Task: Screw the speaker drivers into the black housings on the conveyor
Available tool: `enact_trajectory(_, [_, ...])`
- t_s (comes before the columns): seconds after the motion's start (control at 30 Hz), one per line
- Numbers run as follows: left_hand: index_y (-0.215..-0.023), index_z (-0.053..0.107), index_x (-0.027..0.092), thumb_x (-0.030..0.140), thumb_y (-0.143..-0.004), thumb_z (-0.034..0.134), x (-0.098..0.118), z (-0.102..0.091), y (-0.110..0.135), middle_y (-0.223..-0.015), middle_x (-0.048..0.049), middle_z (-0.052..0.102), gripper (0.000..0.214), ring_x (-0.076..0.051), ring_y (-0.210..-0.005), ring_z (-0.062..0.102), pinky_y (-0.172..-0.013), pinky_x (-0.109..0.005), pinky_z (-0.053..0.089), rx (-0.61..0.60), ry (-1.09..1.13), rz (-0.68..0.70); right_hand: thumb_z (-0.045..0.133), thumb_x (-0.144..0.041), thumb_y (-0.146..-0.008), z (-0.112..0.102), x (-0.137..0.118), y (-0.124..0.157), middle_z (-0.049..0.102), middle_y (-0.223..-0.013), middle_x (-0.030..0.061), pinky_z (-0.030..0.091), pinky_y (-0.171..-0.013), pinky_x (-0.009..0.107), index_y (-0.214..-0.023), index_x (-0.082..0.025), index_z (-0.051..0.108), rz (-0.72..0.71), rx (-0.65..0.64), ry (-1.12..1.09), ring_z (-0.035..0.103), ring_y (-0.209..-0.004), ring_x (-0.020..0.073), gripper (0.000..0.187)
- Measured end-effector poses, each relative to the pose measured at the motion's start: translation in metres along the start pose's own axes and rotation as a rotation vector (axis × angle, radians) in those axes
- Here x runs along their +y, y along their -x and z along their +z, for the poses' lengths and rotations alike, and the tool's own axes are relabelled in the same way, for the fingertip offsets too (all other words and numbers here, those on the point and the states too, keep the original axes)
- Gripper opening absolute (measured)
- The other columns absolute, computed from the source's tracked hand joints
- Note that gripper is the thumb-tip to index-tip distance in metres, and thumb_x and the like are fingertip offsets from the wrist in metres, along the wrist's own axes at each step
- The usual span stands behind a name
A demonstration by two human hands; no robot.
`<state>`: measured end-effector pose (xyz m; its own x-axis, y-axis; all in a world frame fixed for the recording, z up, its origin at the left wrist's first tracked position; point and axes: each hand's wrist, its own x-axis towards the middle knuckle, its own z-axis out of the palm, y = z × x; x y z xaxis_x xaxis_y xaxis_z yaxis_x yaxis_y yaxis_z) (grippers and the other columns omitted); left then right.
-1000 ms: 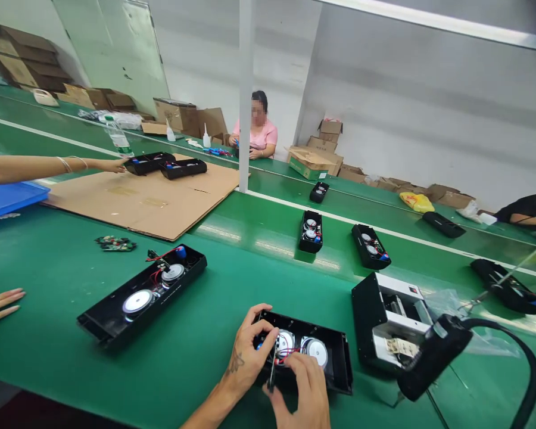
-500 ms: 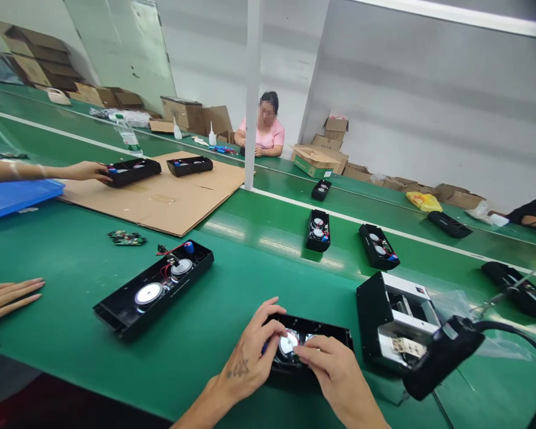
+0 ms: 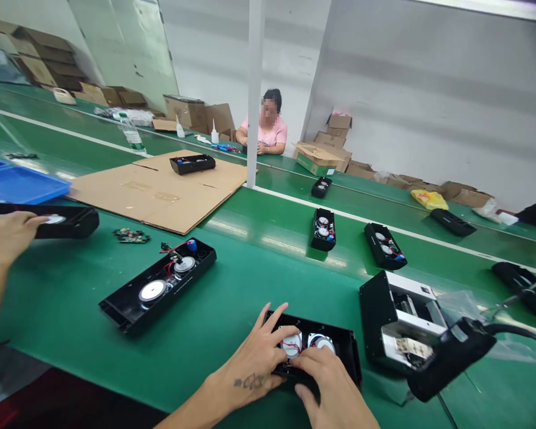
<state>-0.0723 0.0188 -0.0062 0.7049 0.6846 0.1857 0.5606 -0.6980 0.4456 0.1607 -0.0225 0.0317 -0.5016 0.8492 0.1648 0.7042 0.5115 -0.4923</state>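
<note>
Evidently the work centred on the nearest black casing point(image 3: 311, 327), which lay open side up on the green surface point(image 3: 245, 286), with two round speakers point(image 3: 324, 344) and thin red wires point(image 3: 289, 345) inside. Its shell looked stiff, smooth and probably a little slippery, and fairly light but for the speakers' weight; the wires seemed the fragile part. Its outer walls and end rims offered the safest hold, clear of the wires and the speaker faces.

The left hand point(image 3: 256, 360) straddled the casing's left end, two fingers stretched over the far rim and another bent in against the left speaker. The right hand point(image 3: 328, 375) had its fingers curled into the casing beside that speaker, the thumb apart from them at the near side; whether either hand gripped anything, I could not tell.

To the left lay a second casing point(image 3: 158, 293), a small board point(image 3: 174, 253) standing tilted in it, and behind it a pile of circuit boards point(image 3: 131, 236). To the right stood a black-and-silver machine point(image 3: 395, 322). At the far left, a co-worker's hand point(image 3: 6, 238) held another casing point(image 3: 83, 223).
</note>
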Motion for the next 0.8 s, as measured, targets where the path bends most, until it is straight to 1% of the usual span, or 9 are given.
enact_trajectory(0.07, [-0.101, 0.078, 0.025, 0.04, -0.084, 0.089, -0.003, 0.004, 0.002, -0.157, -0.0025, 0.059, 0.025, -0.046, -0.166, 0.016, -0.133, -0.074, 0.0, 0.024, -0.016, 0.046, 0.057, -0.005, -0.089, 0.005, 0.001, 0.002, 0.081, -0.114, 0.0029, 0.051, -0.101, 0.039, -0.12, -0.03, 0.075, -0.034, 0.036, 0.011, 0.076, -0.1, 0.0244, 0.045])
enact_trajectory(0.2, [-0.103, 0.078, 0.024, 0.047, -0.084, 0.089, -0.009, 0.01, 0.003, -0.154, -0.0039, 0.062, 0.032, -0.049, -0.166, 0.014, -0.129, -0.078, -0.01, 0.044, -0.04, 0.126, 0.055, -0.002, -0.085, 0.022, 0.007, 0.006, 0.082, -0.097, -0.0002, 0.05, -0.085, 0.035, -0.108, -0.029, 0.075, -0.091, 0.056, 0.04, 0.073, -0.082, 0.0213, 0.041])
enact_trajectory(0.27, [-0.105, 0.079, 0.027, 0.04, -0.084, 0.089, -0.008, 0.008, 0.0, -0.149, -0.002, 0.066, 0.027, -0.048, -0.165, 0.018, -0.129, -0.079, -0.005, 0.033, -0.022, 0.104, 0.058, -0.001, -0.082, 0.026, 0.007, 0.006, 0.081, -0.097, 0.0006, 0.049, -0.09, 0.037, -0.111, -0.028, 0.074, -0.047, 0.002, 0.091, 0.072, -0.087, 0.0229, 0.043])
enact_trajectory(0.33, [-0.1, 0.08, 0.029, 0.036, -0.079, 0.091, -0.007, 0.0, -0.009, -0.139, 0.0015, 0.072, 0.024, -0.047, -0.161, 0.029, -0.128, -0.076, 0.01, 0.004, 0.035, 0.043, 0.058, -0.001, -0.082, 0.024, 0.004, 0.002, 0.08, -0.099, 0.0046, 0.048, -0.099, 0.042, -0.118, -0.025, 0.072, 0.012, -0.067, 0.18, 0.072, -0.094, 0.0266, 0.045])
enact_trajectory(0.43, [-0.082, 0.079, 0.027, 0.037, -0.068, 0.097, -0.009, -0.022, -0.032, -0.126, 0.0049, 0.078, 0.025, -0.04, -0.145, 0.051, -0.119, -0.059, 0.035, -0.074, 0.148, -0.07, 0.059, -0.004, -0.085, 0.006, -0.003, -0.017, 0.078, -0.105, 0.01, 0.045, -0.103, 0.047, -0.122, -0.021, 0.072, 0.117, -0.161, 0.252, 0.07, -0.102, 0.0314, 0.043])
enact_trajectory(0.53, [-0.073, 0.075, 0.023, 0.04, -0.061, 0.1, -0.019, -0.047, -0.06, -0.123, 0.0053, 0.078, 0.032, -0.028, -0.12, 0.067, -0.1, -0.037, 0.047, -0.198, 0.297, -0.201, 0.068, -0.011, -0.083, -0.023, -0.005, -0.048, 0.077, -0.105, 0.0102, 0.046, -0.095, 0.042, -0.116, -0.022, 0.074, 0.218, -0.242, 0.177, 0.068, -0.105, 0.0332, 0.035])
enact_trajectory(0.67, [-0.064, 0.07, 0.021, 0.048, -0.053, 0.101, -0.034, -0.064, -0.087, -0.121, 0.0063, 0.078, 0.042, -0.018, -0.095, 0.071, -0.073, -0.026, 0.045, -0.328, 0.419, -0.336, 0.078, -0.019, -0.075, -0.051, 0.002, -0.081, 0.08, -0.098, 0.0034, 0.041, -0.074, 0.031, -0.103, -0.025, 0.077, 0.23, -0.31, -0.035, 0.07, -0.091, 0.0264, 0.029])
enact_trajectory(0.73, [-0.058, 0.067, 0.02, 0.048, -0.052, 0.1, -0.037, -0.065, -0.092, -0.12, 0.0068, 0.078, 0.044, -0.017, -0.093, 0.07, -0.069, -0.025, 0.043, -0.339, 0.423, -0.328, 0.079, -0.019, -0.073, -0.055, 0.006, -0.086, 0.081, -0.093, -0.0009, 0.038, -0.069, 0.029, -0.099, -0.026, 0.077, 0.214, -0.321, -0.086, 0.068, -0.081, 0.0215, 0.027])
enact_trajectory(0.8, [-0.056, 0.066, 0.02, 0.048, -0.051, 0.101, -0.038, -0.065, -0.094, -0.118, 0.0062, 0.078, 0.045, -0.017, -0.092, 0.069, -0.067, -0.025, 0.042, -0.341, 0.434, -0.323, 0.08, -0.019, -0.073, -0.055, 0.008, -0.086, 0.081, -0.092, -0.0024, 0.037, -0.07, 0.028, -0.097, -0.027, 0.078, 0.208, -0.315, -0.091, 0.067, -0.082, 0.0203, 0.025])
